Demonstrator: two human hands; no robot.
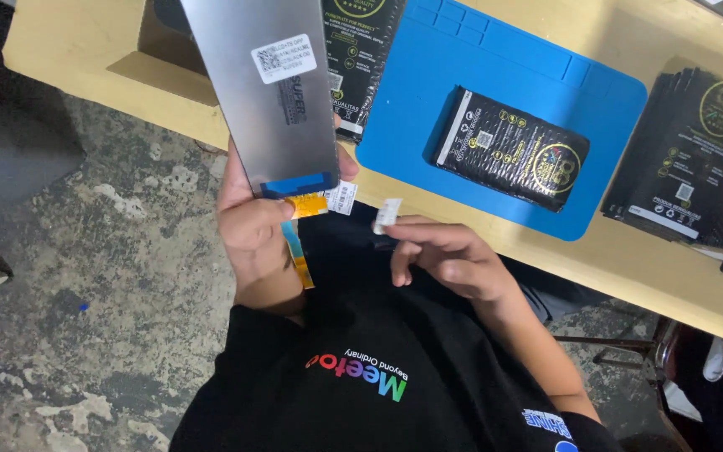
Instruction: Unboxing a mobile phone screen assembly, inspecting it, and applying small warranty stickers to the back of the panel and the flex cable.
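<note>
The left hand [253, 222] is gripping the lower edge of a grey display panel [265, 84], fingers closed around its blue strip while the panel is rising upright above them. An orange flex ribbon [307, 205] is hanging just beside those fingers, and a small white barcode sticker [342, 198] is sitting next to it. The right hand [449, 259] is pinching a small white tab [386, 214] between thumb and fingertips, a little apart from the ribbon.

Handling judgement: the panel is best being held by its edges, with the ribbon kept unbent and the tab peeled slowly, parallel to the surface.

Beyond the right fingers, a black printed pouch [512, 149] is lying on a blue work mat [596, 100]; further out, a stack of similar pouches [696, 159] is resting on the wooden table [69, 50]. Another pouch [361, 50] is lying behind the panel. The table edge is standing close to the raised panel, leaving little room for tilting it forward.
</note>
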